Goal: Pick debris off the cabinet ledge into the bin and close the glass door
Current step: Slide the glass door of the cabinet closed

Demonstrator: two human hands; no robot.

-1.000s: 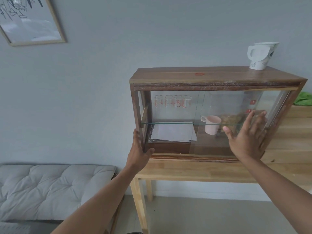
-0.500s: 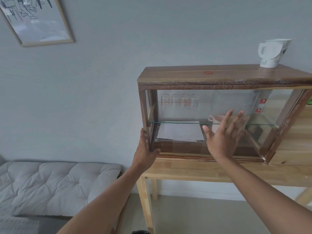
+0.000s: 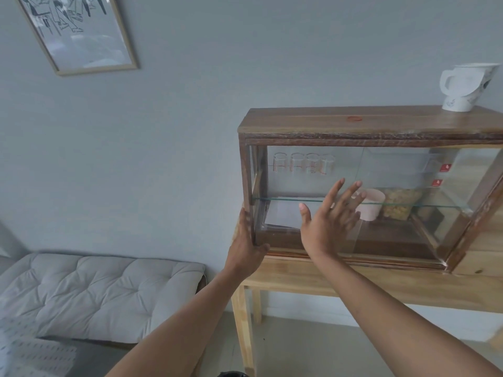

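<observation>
A brown wooden cabinet (image 3: pixel 353 123) with sliding glass doors stands on a light wooden table (image 3: pixel 353 284). My right hand (image 3: pixel 330 221) lies flat, fingers spread, against the front glass door (image 3: pixel 307 175) left of the cabinet's middle. My left hand (image 3: pixel 246 250) rests against the cabinet's lower left corner post, holding nothing. A dark round rim (image 3: pixel 231 374), perhaps the bin, shows at the bottom edge. I see no debris on the ledge.
Inside the cabinet are several glass beakers (image 3: pixel 302 163), white paper (image 3: pixel 285 213), a pink mug (image 3: pixel 371 204) and a jar of brownish food (image 3: pixel 400 204). A white jug (image 3: pixel 462 87) stands on top. A grey cushioned bench (image 3: pixel 95 292) is lower left, a framed picture (image 3: pixel 79 31) upper left.
My right hand has slid left across the glass front, from the right end to left of the middle, and the glass door has moved left with it. My left hand stayed at the left corner.
</observation>
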